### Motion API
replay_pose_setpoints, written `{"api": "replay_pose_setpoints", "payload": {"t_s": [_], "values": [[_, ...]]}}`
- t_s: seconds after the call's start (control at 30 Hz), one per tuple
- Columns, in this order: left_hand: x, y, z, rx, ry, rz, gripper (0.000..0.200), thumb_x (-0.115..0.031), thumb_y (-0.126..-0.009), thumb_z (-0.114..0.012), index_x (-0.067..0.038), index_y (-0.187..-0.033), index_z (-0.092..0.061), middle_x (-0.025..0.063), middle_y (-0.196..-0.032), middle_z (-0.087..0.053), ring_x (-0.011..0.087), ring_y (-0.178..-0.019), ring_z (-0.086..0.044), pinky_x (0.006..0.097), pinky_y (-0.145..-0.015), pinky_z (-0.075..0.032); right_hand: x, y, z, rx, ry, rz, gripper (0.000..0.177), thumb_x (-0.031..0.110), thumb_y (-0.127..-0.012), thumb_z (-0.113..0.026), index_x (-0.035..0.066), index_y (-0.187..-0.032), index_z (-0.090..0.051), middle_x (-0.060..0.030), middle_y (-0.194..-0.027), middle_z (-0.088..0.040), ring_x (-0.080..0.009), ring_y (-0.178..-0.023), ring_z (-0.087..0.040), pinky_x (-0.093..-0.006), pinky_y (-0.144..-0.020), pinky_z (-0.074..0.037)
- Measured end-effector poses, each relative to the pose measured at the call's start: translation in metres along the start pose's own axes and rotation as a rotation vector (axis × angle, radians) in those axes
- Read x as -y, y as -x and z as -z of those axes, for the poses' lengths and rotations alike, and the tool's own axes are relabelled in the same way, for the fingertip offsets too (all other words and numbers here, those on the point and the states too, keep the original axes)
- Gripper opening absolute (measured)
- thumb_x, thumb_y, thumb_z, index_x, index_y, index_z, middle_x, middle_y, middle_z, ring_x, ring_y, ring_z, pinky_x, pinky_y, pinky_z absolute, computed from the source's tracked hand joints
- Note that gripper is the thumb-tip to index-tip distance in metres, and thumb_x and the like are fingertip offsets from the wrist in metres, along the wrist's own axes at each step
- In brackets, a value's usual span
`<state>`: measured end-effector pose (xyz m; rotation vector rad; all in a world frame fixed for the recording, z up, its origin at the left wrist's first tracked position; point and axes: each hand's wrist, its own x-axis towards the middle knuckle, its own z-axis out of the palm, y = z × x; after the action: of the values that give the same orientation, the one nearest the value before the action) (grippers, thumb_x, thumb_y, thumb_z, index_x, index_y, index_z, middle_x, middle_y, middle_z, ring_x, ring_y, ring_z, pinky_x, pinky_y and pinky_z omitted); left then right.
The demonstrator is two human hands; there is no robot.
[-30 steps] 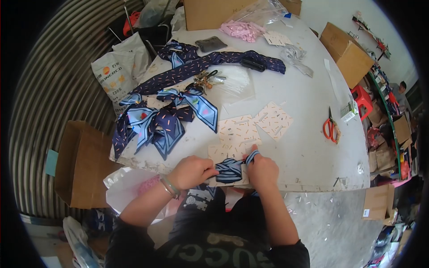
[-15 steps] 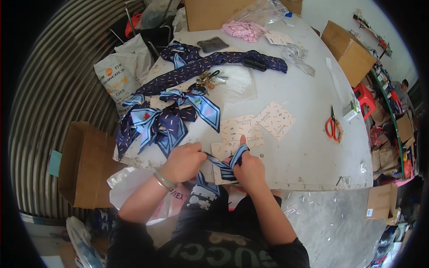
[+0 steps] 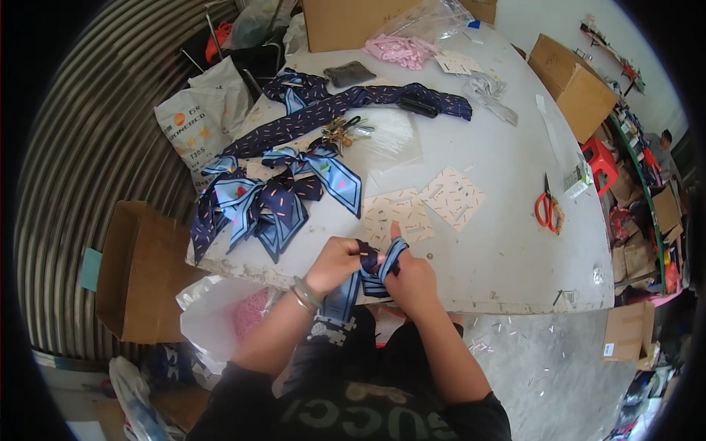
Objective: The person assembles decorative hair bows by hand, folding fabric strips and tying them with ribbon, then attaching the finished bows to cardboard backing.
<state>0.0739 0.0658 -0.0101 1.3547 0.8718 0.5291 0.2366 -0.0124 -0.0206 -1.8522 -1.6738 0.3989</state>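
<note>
A narrow silk scarf (image 3: 343,298), light blue with dark stripes on one side and navy on the other, runs between my two hands at the table's near edge. The fingers of my left hand (image 3: 334,264) pinch its navy part. In my right hand (image 3: 413,283) a striped loop is gripped, and one finger points up from it. A tail of the scarf hangs over the edge towards my lap. Just beyond my hands lie two printed cards with slots, a nearer card (image 3: 398,215) and a farther card (image 3: 453,198).
Tied scarves (image 3: 268,202) are heaped at the left of the table (image 3: 507,257). Behind them are keys (image 3: 340,134), clear plastic bags (image 3: 390,140) and a long navy scarf strip (image 3: 283,125). Orange-handled scissors (image 3: 548,209) lie at the right. An open carton (image 3: 147,279) stands left.
My left hand has moved right, close to my right hand, bringing the scarf's navy part between them. The card under my hands no longer shows. My right hand has barely moved.
</note>
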Motion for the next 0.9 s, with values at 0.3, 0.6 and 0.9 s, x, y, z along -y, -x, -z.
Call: {"api": "replay_pose_setpoints", "payload": {"t_s": [0.3,0.6,0.9], "values": [[-0.017,-0.010,0.000,0.287,-0.045,0.126,0.019,-0.007,-0.076,-0.078,0.001,-0.092,-0.070,0.0021,-0.085,-0.068,0.0068,-0.075,-0.060,0.0216,-0.071,-0.048,-0.028,0.002,-0.003,0.095,-0.491,0.192,0.040,0.004,-0.079,-0.063,0.014,-0.117,-0.068,-0.0110,-0.070,-0.062,-0.0262,-0.063,-0.062,-0.0348,-0.060,-0.049],[-0.002,-0.013,0.007,0.328,-0.230,-0.197,0.014,-0.008,-0.076,-0.076,0.001,-0.082,-0.067,0.0042,-0.100,-0.061,0.0103,-0.075,-0.058,0.0222,-0.070,-0.047,-0.008,-0.020,0.046,0.538,-0.658,0.104,0.011,-0.001,-0.086,-0.056,0.003,-0.094,-0.063,-0.0121,-0.077,-0.067,-0.0202,-0.070,-0.065,-0.0310,-0.068,-0.050],[0.006,0.030,-0.006,-0.160,-0.290,-0.257,0.015,-0.010,-0.081,-0.069,0.003,-0.075,-0.063,0.0080,-0.093,-0.060,0.0165,-0.072,-0.057,0.0276,-0.065,-0.045,-0.024,-0.006,0.029,0.091,-0.589,0.143,0.011,0.002,-0.080,-0.066,0.002,-0.088,-0.058,-0.0120,-0.084,-0.059,-0.0215,-0.075,-0.060,-0.0332,-0.067,-0.048]]}}
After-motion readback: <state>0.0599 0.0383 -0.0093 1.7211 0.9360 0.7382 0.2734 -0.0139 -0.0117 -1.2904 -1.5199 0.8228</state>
